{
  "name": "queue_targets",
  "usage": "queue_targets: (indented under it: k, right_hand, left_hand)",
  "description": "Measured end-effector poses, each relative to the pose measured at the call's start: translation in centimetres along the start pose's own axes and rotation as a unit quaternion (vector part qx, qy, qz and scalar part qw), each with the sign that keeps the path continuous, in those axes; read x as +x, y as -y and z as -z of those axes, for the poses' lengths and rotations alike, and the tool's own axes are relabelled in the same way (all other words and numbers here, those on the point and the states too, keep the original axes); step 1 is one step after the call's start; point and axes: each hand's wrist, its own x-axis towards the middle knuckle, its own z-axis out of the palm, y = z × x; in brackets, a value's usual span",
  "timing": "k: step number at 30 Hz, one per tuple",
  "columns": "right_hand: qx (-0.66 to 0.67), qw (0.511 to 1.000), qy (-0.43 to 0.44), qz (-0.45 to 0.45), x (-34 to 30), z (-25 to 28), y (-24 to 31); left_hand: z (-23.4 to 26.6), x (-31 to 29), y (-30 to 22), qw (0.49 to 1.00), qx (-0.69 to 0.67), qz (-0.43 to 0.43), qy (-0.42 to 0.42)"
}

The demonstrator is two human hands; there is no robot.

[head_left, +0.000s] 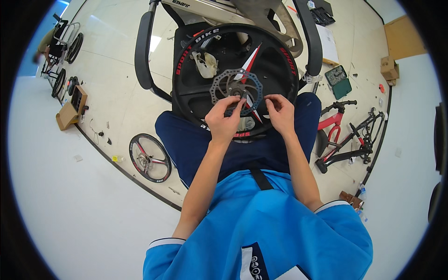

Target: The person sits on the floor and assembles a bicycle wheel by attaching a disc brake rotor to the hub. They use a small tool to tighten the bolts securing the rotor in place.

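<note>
A black bicycle wheel (191,100) with broad spokes and red and white trim lies flat across a chair in front of my knees. At its hub sits a silver disc brake rotor (255,87), perforated all round. My left hand (223,119) has its thumb and fingertips pinched together over the rotor's near side, close to the hub; anything between them is too small to name. Just off the rotor's right edge, above the wheel, my right hand (282,114) also pinches thumb against fingers, and what they hold is hidden. A crumpled pale plastic bag (206,64) rests on the wheel's left part.
Black armrests (145,51) flank the wheel, with a pale bike frame (210,11) beyond. Another wheel (150,157) is on the floor at left, near an open carton (73,109). To the right are a red and black bike frame (343,135) and a green tool case (339,82).
</note>
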Motion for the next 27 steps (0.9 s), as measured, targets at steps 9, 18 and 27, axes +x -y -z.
queue_targets:
  k: [9, 18, 27]
  right_hand:
    - [0.005, 1.000, 0.023, -0.006, 0.0, 0.2, 0.0]
    - [0.036, 0.999, 0.020, -0.004, -0.3, -0.1, 0.4]
    - [-0.032, 0.988, 0.044, 0.141, -0.7, -1.9, 4.5]
  left_hand:
    - [0.2, -0.2, 0.6, 1.000, -0.025, 0.009, 0.004]
    - [-0.2, -0.7, 1.4, 0.999, -0.035, 0.030, -0.004]
    - [-0.5, -0.7, 1.0, 0.994, 0.069, -0.082, -0.034]
